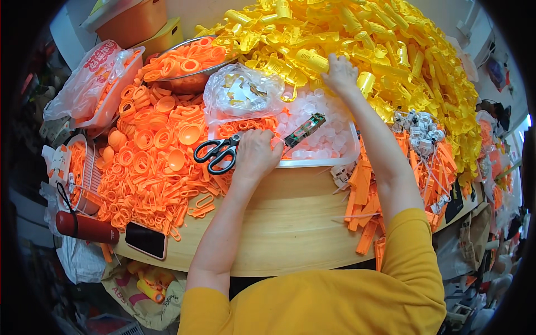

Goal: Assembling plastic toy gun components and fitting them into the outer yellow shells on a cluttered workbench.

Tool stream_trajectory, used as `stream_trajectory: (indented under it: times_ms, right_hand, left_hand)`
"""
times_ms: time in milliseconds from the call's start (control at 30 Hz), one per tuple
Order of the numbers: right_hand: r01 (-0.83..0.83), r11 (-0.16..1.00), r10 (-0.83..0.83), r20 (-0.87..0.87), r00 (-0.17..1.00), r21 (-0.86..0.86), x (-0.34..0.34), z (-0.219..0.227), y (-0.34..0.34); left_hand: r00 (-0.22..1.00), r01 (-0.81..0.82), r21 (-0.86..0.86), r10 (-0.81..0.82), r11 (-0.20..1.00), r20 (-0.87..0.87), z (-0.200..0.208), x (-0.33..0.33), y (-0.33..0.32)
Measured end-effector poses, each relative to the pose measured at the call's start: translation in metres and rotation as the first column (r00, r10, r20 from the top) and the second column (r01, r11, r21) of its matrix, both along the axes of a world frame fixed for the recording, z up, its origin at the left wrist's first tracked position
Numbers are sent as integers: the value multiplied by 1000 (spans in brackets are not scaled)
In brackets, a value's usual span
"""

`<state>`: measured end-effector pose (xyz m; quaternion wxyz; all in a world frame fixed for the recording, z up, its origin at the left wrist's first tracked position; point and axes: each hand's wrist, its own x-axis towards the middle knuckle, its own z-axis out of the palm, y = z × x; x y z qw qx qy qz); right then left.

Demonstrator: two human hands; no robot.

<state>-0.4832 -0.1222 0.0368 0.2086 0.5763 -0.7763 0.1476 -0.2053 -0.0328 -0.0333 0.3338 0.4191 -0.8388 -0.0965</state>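
Note:
My left hand is closed at the front edge of a white tray. A small green circuit board sticks out from its fingertips, with thin red wire beside them. Black-handled scissors show their loops left of this hand; their blades are hidden, and I cannot tell if the hand grips them too. Farther off, my right hand reaches into a heap of yellow plastic parts. Its fingers are apart beside a ribbed yellow tube-shaped piece, apparently touching it. The tray holds translucent white caps and small orange pieces.
Orange rings and clips cover the table's left side. A clear bag sits on the tray's back corner. Orange strips and white wired parts lie right. A phone and red flask rest at the front-left edge.

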Motion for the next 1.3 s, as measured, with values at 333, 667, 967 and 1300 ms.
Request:
stream_trajectory:
  times_ms: [333,667,967,1300]
  right_hand:
    - [-387,908,417,290,861,-157,13,-3,12]
    - [-162,936,200,93,975,-313,-69,14,-64]
    - [28,994,-29,-5,1000,-105,-54,19,-77]
    - [-822,376,797,-302,523,-428,49,12,96]
  left_hand:
    - [1000,-11,-8,11,1000,3,0,3,0]
    - [1000,13,-27,-14,1000,-28,3,1,3]
    - [1000,24,-4,-24,1000,-8,3,-1,2]
    - [734,219,323,63,921,-676,-3,12,-11]
